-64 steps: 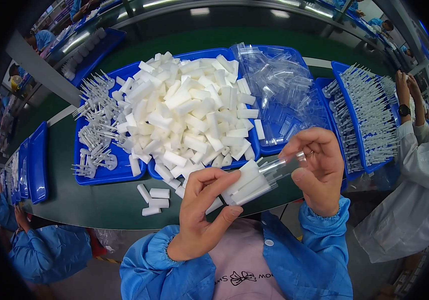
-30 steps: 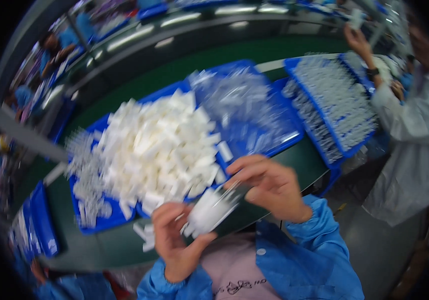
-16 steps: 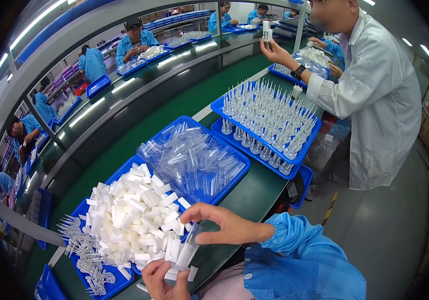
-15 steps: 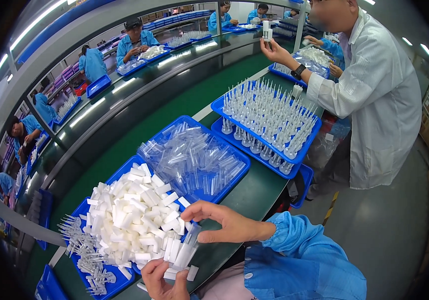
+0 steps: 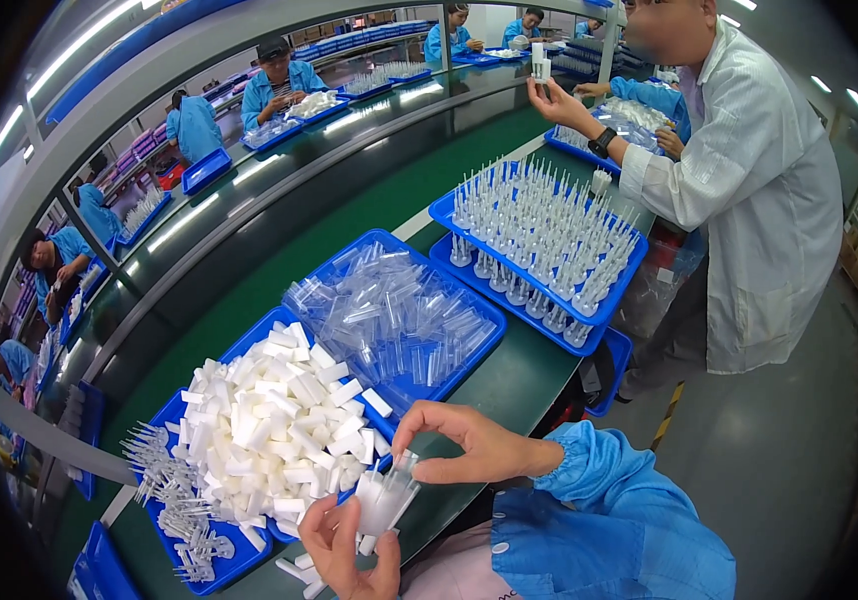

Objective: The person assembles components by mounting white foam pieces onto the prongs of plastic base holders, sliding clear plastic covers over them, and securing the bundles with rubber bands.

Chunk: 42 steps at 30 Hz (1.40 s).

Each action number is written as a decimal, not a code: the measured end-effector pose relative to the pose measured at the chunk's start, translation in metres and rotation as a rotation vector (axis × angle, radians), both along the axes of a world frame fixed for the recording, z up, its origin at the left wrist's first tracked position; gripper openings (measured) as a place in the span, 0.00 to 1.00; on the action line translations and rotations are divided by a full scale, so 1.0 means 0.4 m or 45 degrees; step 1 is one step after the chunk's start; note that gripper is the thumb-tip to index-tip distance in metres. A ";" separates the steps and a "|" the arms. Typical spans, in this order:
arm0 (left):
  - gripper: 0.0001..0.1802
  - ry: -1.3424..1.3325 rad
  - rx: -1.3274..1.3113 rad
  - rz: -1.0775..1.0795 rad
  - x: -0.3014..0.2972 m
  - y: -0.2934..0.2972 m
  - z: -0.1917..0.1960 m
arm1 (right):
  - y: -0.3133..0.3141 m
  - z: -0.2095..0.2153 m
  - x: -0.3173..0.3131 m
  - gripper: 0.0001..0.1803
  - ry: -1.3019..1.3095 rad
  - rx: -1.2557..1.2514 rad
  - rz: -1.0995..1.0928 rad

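Near the table's front edge, my left hand point(image 5: 349, 548) is closed around the lower end of a small bunch of clear plastic tubes point(image 5: 389, 500) with white pieces in or among them. My right hand point(image 5: 469, 445) pinches the upper end of one clear tube between thumb and fingertips. Just left of both hands, a heap of white foam-like blocks point(image 5: 269, 425) fills a blue tray. Several loose white pieces point(image 5: 301, 572) lie on the table beside my left hand. Whether each tube contains a white piece is hard to make out.
Beyond the blocks, a blue tray point(image 5: 494, 345) holds clear tubes. Clear, thin-stemmed parts point(image 5: 184, 500) lie at the left. Stacked blue trays point(image 5: 589, 345) carry upright stemmed parts. A person in a white coat point(image 5: 749, 200) stands at right; others in blue work across the conveyor point(image 5: 239, 260).
My right fingers have closed in on the tube's upper end, and the tubes sit closer together. The whole view has shifted slightly.
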<state>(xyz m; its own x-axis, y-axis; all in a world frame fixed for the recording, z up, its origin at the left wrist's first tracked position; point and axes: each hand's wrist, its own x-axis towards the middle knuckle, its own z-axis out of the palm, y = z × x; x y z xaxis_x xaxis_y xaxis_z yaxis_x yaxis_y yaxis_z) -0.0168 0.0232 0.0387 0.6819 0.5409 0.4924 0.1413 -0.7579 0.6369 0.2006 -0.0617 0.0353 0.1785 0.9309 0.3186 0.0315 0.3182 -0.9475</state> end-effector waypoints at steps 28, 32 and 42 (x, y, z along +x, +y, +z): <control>0.16 -0.202 0.183 0.281 0.017 0.047 -0.014 | 0.060 -0.012 -0.082 0.12 -0.258 0.297 -0.328; 0.16 -0.243 0.145 0.276 -0.003 0.040 -0.013 | 0.078 -0.035 -0.095 0.10 0.078 0.147 -0.199; 0.14 -0.338 0.121 0.292 0.003 0.050 -0.029 | 0.073 -0.043 -0.112 0.10 -0.064 0.242 -0.295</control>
<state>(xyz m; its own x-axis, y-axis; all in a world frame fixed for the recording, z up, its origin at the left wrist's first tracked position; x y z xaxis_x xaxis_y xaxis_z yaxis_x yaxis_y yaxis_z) -0.0157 0.0430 0.0270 0.3895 0.6083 0.6916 0.1535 -0.7833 0.6024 0.1559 -0.0326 0.0182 0.3589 0.7899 0.4972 0.1690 0.4689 -0.8669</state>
